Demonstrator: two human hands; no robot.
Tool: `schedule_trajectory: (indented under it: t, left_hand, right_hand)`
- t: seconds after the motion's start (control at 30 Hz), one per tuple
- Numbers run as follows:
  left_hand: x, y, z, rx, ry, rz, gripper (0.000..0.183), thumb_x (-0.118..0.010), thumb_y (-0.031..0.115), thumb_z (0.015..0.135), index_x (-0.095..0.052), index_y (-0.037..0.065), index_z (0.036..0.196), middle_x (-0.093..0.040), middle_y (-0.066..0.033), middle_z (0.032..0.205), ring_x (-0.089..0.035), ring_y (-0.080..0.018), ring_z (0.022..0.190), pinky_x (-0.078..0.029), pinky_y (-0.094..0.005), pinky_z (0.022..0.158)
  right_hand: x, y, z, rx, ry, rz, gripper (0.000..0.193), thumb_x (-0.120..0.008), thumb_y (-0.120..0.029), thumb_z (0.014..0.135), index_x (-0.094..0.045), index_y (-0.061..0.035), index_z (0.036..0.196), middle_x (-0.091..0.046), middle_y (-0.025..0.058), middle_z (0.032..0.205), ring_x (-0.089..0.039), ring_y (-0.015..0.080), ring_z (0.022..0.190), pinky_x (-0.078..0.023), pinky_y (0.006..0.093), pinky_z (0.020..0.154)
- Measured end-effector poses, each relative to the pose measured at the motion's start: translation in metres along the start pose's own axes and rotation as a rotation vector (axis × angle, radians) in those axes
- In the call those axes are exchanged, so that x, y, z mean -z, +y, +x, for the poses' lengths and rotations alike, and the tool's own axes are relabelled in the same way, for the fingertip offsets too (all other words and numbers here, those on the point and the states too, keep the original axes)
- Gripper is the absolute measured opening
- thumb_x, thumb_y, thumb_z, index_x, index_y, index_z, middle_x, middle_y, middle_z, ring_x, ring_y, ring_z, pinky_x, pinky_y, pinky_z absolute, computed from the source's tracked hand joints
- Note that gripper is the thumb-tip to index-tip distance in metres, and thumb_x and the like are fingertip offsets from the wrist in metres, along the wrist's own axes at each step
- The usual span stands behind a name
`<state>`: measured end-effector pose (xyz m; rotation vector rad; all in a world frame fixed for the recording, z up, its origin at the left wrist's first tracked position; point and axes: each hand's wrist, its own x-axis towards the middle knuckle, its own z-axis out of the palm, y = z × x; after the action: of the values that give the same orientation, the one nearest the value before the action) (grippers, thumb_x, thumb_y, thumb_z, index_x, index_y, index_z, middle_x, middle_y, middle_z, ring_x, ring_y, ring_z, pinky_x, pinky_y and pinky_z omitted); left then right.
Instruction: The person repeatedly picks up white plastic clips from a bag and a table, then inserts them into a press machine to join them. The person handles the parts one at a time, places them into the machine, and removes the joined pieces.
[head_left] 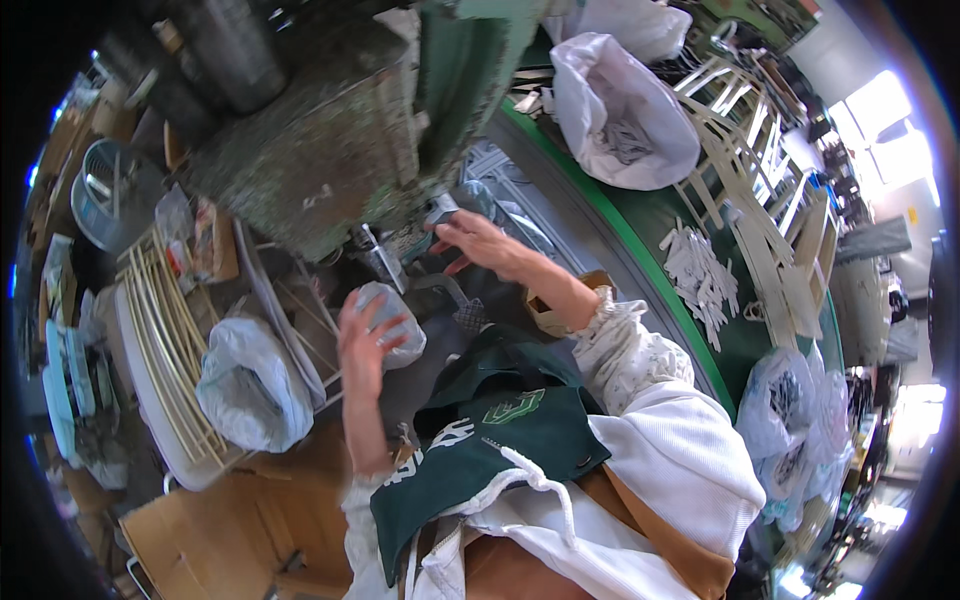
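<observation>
My left hand [364, 335] is raised with its fingers spread, slightly blurred. Just behind those fingers is a whitish translucent plastic container or bag [404, 338]; whether the hand touches it I cannot tell. Further forward, my right hand [474, 240] reaches toward the underside of a large worn green machine [310, 165]. Its fingers are bent but apart, with nothing visible in them. Close by the fingertips is a small shiny metal piece [440, 208] on the machine. A silver metal fitting [380, 258] sits between the two hands.
To the left, a pale tray [165, 420] bears long brass-coloured rods and a white sack [255, 385]. At right, a green-edged table [610, 215] carries a white bag [625, 110], a pile of pale strips [697, 278] and flat frames. A cardboard box [240, 520] stands at lower left.
</observation>
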<state>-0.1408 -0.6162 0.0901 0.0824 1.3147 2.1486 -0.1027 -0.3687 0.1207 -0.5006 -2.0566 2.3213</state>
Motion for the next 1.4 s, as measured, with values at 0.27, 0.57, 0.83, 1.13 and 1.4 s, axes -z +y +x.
schedule_trajectory:
  t: [0.27, 0.57, 0.83, 1.13, 1.4]
  left_hand:
    - [-0.029, -0.003, 0.044, -0.168, 0.155, 0.366, 0.03, -0.058, 0.013, 0.092, -0.051, -0.001, 0.117, -0.062, -0.0088, 0.098, -0.063, -0.016, 0.082, -0.056, -0.0298, 0.067]
    - [-0.06, -0.036, 0.006, -0.204, 0.22, 0.342, 0.029, -0.054, 0.006, 0.092, -0.053, 0.0, 0.12, -0.061, -0.0076, 0.102, -0.06, -0.0136, 0.077, -0.048, -0.0255, 0.067]
    - [-0.109, -0.07, 0.029, -0.068, -0.041, 0.47, 0.021, -0.053, 0.004, 0.091, -0.058, 0.0, 0.111, -0.064, -0.0066, 0.095, -0.06, -0.0108, 0.073, -0.047, -0.0226, 0.064]
    - [-0.199, -0.11, 0.043, 0.123, -0.338, 0.551, 0.016, -0.055, 0.005, 0.091, -0.061, 0.001, 0.105, -0.066, -0.0055, 0.09, -0.06, -0.0096, 0.072, -0.047, -0.0211, 0.066]
    - [-0.23, -0.127, 0.04, 0.142, -0.451, 0.579, 0.015, -0.055, 0.005, 0.091, -0.062, 0.0, 0.103, -0.065, -0.0051, 0.088, -0.06, -0.0096, 0.072, -0.048, -0.0221, 0.067]
  right_hand:
    - [-0.065, 0.041, 0.026, 0.293, 0.031, -0.124, 0.028, -0.059, -0.002, 0.086, -0.061, 0.0052, 0.114, -0.068, 0.0111, 0.089, -0.062, 0.012, 0.073, -0.051, 0.0267, 0.066]
    - [0.07, 0.034, 0.016, 0.164, 0.874, 0.725, 0.023, -0.062, 0.004, 0.08, -0.061, 0.0102, 0.102, -0.065, 0.0131, 0.085, -0.067, 0.02, 0.071, -0.055, 0.0271, 0.067]
    - [0.303, 0.02, -0.055, 0.212, 1.156, 0.12, 0.044, -0.066, -0.014, 0.081, -0.054, -0.0007, 0.121, -0.056, 0.0134, 0.121, -0.056, 0.0263, 0.106, -0.054, 0.0377, 0.078]
    - [0.423, 0.16, -0.219, -0.614, 1.275, -1.259, 0.042, -0.066, -0.034, 0.079, -0.061, 0.0, 0.104, -0.056, 0.0156, 0.113, -0.047, 0.0338, 0.112, -0.041, 0.0474, 0.091]
    - [0.476, 0.205, -0.205, -0.473, 1.141, -1.103, 0.039, -0.06, -0.026, 0.085, -0.054, 0.005, 0.108, -0.053, 0.0238, 0.112, -0.045, 0.0422, 0.109, -0.042, 0.0501, 0.088]
